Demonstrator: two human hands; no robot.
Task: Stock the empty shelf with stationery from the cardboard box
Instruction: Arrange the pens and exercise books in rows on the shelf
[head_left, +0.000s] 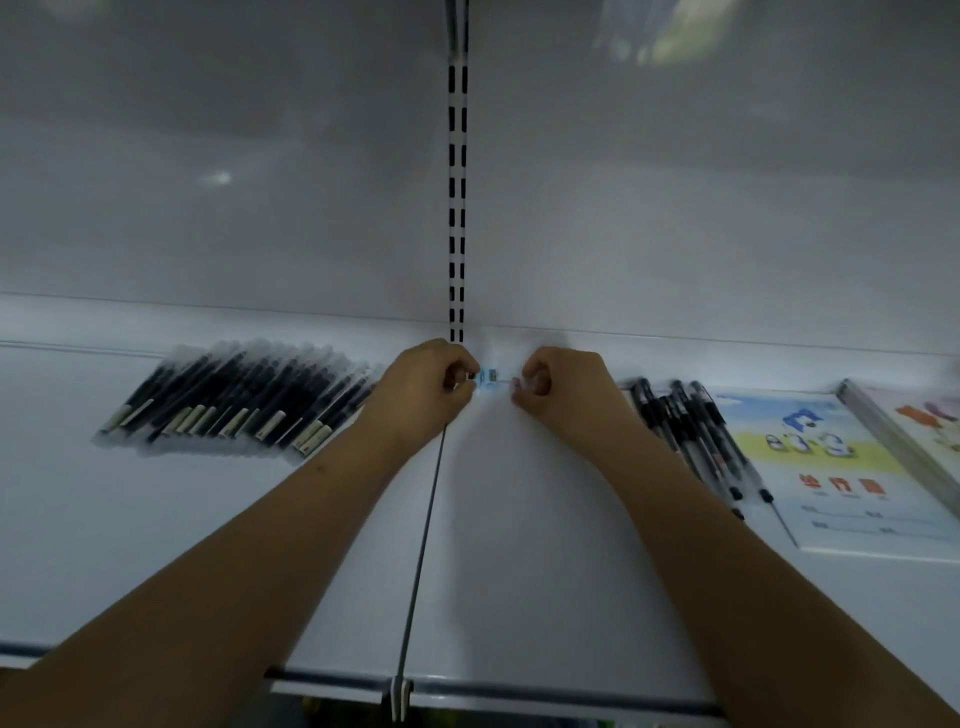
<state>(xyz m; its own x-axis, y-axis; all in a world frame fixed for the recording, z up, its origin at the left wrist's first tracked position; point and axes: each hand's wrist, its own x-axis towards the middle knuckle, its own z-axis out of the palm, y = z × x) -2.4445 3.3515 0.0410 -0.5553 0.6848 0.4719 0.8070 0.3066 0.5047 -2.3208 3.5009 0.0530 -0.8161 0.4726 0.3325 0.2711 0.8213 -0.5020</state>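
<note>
Both hands pinch one small blue item (488, 375) at the shelf (519, 545) back: left hand (423, 387) grips its left end, right hand (563, 387) its right (long axis crosswise), equally near.

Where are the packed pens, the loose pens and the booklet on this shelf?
Packed pens (236, 397), head view: middle of the wrapped row.
Loose pens (693, 434), head view: mid-barrels.
Booklet (836, 467), head view: its cover's centre.
</note>
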